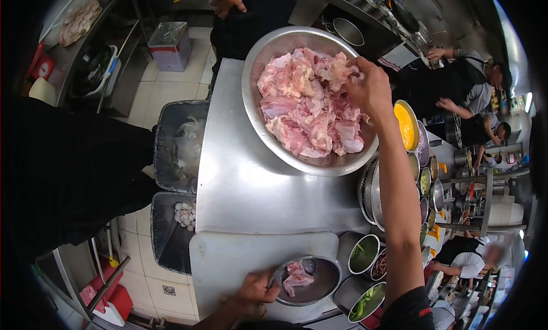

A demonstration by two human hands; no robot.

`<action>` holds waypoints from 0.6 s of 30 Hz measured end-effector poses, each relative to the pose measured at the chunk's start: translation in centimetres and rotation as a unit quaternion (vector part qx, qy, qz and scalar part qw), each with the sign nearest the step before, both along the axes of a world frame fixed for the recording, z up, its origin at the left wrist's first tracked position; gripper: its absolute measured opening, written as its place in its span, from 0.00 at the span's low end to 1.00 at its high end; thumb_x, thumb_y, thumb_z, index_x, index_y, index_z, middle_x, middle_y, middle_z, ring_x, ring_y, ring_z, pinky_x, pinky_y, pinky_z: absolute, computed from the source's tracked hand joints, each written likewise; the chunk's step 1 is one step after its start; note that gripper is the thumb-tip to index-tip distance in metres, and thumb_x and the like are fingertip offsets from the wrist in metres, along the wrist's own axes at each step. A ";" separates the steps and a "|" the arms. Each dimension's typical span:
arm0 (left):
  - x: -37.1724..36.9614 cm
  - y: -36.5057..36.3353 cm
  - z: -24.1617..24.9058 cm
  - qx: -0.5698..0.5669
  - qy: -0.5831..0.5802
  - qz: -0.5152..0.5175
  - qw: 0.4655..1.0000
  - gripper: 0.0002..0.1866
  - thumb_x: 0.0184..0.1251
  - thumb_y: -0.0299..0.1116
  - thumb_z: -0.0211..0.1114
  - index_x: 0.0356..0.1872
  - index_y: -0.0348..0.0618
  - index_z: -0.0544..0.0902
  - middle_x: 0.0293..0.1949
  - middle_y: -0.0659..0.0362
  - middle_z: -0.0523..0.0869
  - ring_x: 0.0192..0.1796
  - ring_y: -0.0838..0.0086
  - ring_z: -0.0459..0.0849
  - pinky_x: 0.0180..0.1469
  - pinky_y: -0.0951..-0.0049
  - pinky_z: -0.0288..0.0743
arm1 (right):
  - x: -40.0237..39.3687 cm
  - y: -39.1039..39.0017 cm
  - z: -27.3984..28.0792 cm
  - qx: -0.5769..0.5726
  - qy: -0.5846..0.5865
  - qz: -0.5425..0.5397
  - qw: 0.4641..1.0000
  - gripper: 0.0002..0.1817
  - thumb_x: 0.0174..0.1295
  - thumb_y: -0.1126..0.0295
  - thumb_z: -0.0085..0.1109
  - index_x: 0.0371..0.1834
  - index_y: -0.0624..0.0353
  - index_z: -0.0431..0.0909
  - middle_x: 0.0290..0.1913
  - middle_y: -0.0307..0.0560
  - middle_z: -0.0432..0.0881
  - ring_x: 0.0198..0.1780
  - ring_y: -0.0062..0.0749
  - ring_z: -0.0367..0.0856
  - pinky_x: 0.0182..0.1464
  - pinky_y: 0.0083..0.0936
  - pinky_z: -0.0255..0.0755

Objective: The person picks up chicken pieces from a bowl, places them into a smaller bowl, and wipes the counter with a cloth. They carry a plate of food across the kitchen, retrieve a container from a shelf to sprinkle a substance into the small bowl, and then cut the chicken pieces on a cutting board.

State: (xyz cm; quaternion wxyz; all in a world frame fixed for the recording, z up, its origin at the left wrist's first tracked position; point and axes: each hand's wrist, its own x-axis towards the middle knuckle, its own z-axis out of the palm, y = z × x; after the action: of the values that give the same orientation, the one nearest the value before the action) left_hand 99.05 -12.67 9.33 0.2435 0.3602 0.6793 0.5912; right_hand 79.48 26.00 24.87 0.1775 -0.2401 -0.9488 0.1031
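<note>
My right hand (370, 89) reaches into a large metal colander (255, 119) heaped with raw chicken pieces (302, 107). Its fingers are closed around a piece of raw chicken (338, 72) at the upper right of the heap. Nearer my body, my left hand (258, 287) grips the left rim of a smaller metal bowl (324, 281). Inside that bowl lies a raw chicken piece (298, 277). The bowl stands over a pale cutting board (240, 258); my fingers hide part of its edge.
The steel table (240, 193) carries metal containers with green vegetables (361, 257) and a bowl of yellow liquid (405, 124) along the right. Two dark bins (171, 130) stand beyond its left edge. Dark-clothed people (68, 176) stand at left and top; co-workers (468, 96) are at right.
</note>
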 end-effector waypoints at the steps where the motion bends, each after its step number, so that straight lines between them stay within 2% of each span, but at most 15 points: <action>1: 0.0 0.0 0.2 -0.012 -0.014 0.004 1.000 0.14 0.46 0.26 0.61 0.36 0.32 0.81 0.24 0.50 0.82 0.24 0.59 0.82 0.29 0.65 0.78 | 0.3 -0.5 -0.1 0.000 0.000 0.000 1.000 0.19 0.43 0.70 0.65 0.43 0.57 0.81 0.39 0.55 0.82 0.42 0.49 0.80 0.46 0.38 0.74; 3: 0.1 -0.2 0.0 -0.014 -0.006 0.005 1.000 0.16 0.46 0.26 0.61 0.40 0.34 0.80 0.26 0.51 0.82 0.23 0.61 0.82 0.28 0.67 0.78 | 0.8 -2.3 -0.5 0.180 0.080 0.117 0.973 0.19 0.42 0.71 0.67 0.42 0.58 0.81 0.44 0.52 0.79 0.46 0.47 0.79 0.48 0.35 0.74; 4: 0.2 -0.2 -0.1 -0.015 0.001 0.006 1.000 0.19 0.46 0.25 0.61 0.44 0.36 0.80 0.29 0.52 0.83 0.23 0.63 0.82 0.27 0.68 0.78 | 1.3 -3.5 -0.6 0.052 0.020 0.171 0.984 0.18 0.41 0.72 0.68 0.40 0.58 0.82 0.47 0.51 0.78 0.48 0.45 0.78 0.50 0.36 0.73; 6: 0.2 -0.2 -0.2 -0.011 -0.007 0.004 1.000 0.19 0.46 0.26 0.61 0.45 0.36 0.80 0.29 0.52 0.83 0.23 0.63 0.82 0.28 0.68 0.78 | 1.8 -5.8 -2.4 -0.004 -0.080 0.218 0.973 0.17 0.41 0.71 0.69 0.37 0.59 0.81 0.44 0.51 0.79 0.47 0.45 0.78 0.50 0.38 0.73; 7: 0.3 -0.3 -0.3 -0.008 -0.013 0.001 1.000 0.20 0.46 0.26 0.61 0.45 0.36 0.80 0.29 0.52 0.83 0.23 0.62 0.82 0.28 0.67 0.79 | 1.8 -7.0 -3.3 -0.029 -0.136 0.186 0.973 0.16 0.39 0.71 0.69 0.35 0.59 0.81 0.44 0.50 0.78 0.46 0.44 0.77 0.48 0.41 0.74; 9: 0.3 -0.3 -0.3 -0.007 -0.008 0.000 1.000 0.20 0.46 0.27 0.61 0.46 0.36 0.80 0.29 0.52 0.83 0.24 0.62 0.82 0.29 0.67 0.79 | 2.1 -8.7 -5.0 0.053 -0.153 0.224 0.961 0.16 0.39 0.71 0.69 0.35 0.59 0.80 0.43 0.50 0.77 0.47 0.44 0.77 0.45 0.40 0.76; 15: 0.5 -0.3 -0.6 -0.018 0.011 0.009 1.000 0.21 0.46 0.27 0.62 0.47 0.35 0.79 0.28 0.51 0.83 0.23 0.61 0.83 0.28 0.66 0.79 | 1.6 -8.7 -6.9 0.121 -0.142 0.201 0.962 0.21 0.37 0.75 0.66 0.40 0.61 0.78 0.43 0.53 0.75 0.50 0.48 0.75 0.43 0.39 0.78; 18: 0.7 -0.5 -1.2 -0.011 0.037 0.004 0.999 0.21 0.46 0.28 0.62 0.47 0.35 0.79 0.27 0.51 0.83 0.22 0.61 0.83 0.28 0.66 0.79 | 1.7 -8.7 -6.6 0.091 -0.145 0.210 0.963 0.21 0.37 0.75 0.66 0.41 0.61 0.77 0.41 0.51 0.75 0.48 0.47 0.76 0.42 0.40 0.77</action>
State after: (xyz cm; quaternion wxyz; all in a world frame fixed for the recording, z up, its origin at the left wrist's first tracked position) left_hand 99.72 -13.19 8.13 0.2191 0.3765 0.6957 0.5712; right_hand 81.22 17.28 18.27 0.0335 -0.0309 -0.9988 0.0159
